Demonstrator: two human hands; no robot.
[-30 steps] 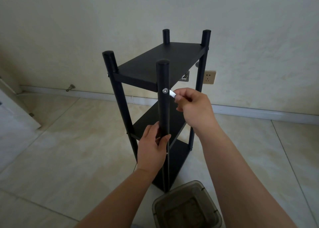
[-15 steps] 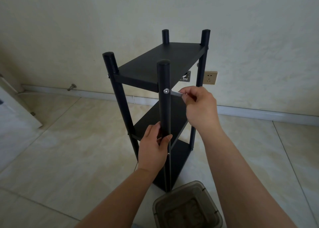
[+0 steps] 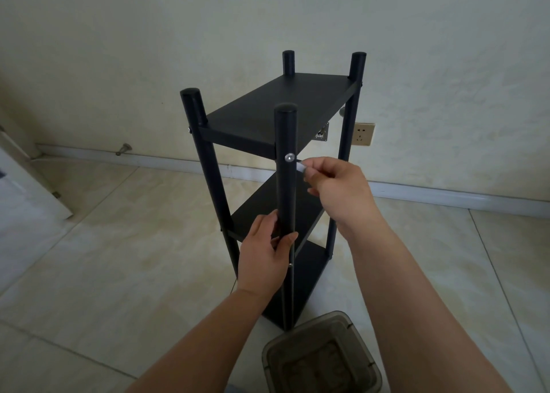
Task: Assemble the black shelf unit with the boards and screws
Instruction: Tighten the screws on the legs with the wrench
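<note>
A plastic tub (image 3: 323,360) sits on the floor at my feet. Just past it the shelf unit (image 3: 276,166) stands upright with all three boards between its four posts. My left hand (image 3: 265,256) wraps the near post (image 3: 286,202) to steady it. My right hand (image 3: 336,187) pinches a small key (image 3: 300,166) set into the screw (image 3: 289,157) at the top board's near corner. I judge this a late tightening; the far corners are too small to check.
</note>
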